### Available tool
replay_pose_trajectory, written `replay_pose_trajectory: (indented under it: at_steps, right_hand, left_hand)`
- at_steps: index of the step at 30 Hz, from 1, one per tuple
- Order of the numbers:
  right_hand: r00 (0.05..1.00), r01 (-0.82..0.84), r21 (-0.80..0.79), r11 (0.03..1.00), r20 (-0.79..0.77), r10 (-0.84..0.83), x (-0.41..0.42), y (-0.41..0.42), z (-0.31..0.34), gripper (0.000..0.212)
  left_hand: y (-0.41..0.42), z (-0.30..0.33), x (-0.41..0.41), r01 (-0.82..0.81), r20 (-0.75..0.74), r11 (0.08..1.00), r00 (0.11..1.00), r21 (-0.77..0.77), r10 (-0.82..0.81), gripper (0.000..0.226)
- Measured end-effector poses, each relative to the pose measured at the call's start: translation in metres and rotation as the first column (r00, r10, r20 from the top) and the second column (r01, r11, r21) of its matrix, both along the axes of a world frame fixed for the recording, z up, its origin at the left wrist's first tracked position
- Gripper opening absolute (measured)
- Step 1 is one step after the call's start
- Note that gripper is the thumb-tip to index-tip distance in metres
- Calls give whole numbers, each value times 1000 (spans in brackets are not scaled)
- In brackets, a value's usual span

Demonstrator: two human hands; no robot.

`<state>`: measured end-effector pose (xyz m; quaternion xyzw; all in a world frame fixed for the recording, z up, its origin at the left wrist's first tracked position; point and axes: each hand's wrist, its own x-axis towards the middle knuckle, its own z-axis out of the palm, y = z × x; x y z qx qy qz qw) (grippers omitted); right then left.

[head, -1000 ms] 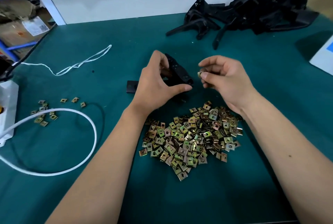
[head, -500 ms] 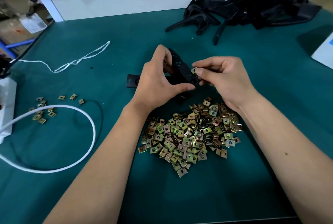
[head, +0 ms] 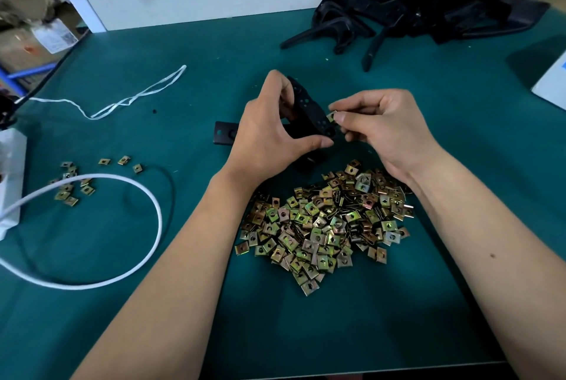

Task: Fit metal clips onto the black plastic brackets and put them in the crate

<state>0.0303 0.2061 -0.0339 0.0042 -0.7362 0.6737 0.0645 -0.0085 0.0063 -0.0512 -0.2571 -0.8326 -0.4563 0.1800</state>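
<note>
A perforated black plastic bracket (head: 309, 110) is gripped by the left hand (head: 269, 131), long axis toward the table's far edge; a small brass-coloured metal clip (head: 332, 115), pinched by the right hand (head: 382, 125), touches its right edge.

2 bare forearms, no sleeves, left hand (head: 269, 131) and right hand (head: 389, 128) ungloved, ringless.
</note>
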Motion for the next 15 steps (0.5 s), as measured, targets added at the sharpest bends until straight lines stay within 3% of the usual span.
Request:
replay_pose_trajectory:
  at_steps: [10, 15]
  right_hand:
    - [1000, 0, 2, 1000, 1, 0, -1, -1, -1, 13]
    - [1000, -4, -74, 997, 13, 5, 0, -1, 2, 4]
  left_hand:
    - [2, 0, 2, -11, -23, 1000, 1000, -23, 11, 79]
    - [3, 1, 3, -6, -25, 1000, 1000, -23, 6, 79]
